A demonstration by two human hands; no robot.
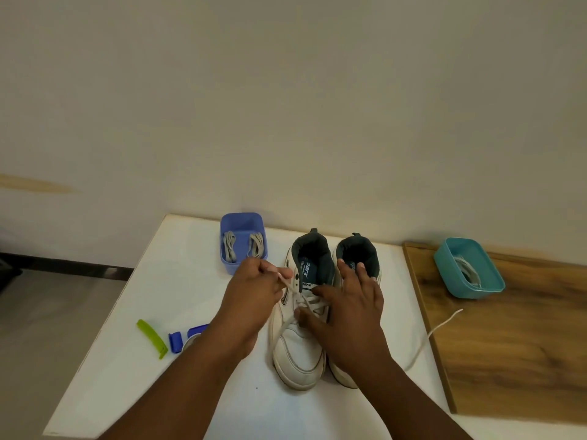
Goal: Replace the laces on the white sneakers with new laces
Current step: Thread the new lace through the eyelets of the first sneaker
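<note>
White worktop (pixel 152 315), with wooden board (pixel 508 344) at right edge. Two white sneakers (pixel 298 354) side by side at centre, toes toward camera, heels toward wall. Left sneaker partly laced. Right sneaker (pixel 341 374) mostly hidden under right hand. Blue tub (pixel 242 222) behind left hand, holding two bundled grey laces (pixel 229 250). Teal tub (pixel 470 292) on board, with lace inside. Loose white lace (pixel 435 331) trailing from sneakers across worktop onto board. Green clip (pixel 152 338) and blue clip (pixel 175 342) at left. Left hand (pixel 257 290): fingers curled, pinching lace end beside left sneaker's collar. Right hand (pixel 352 309): fingers spread and relaxed, resting on both sneakers, thumb pressing on lacing.
</note>
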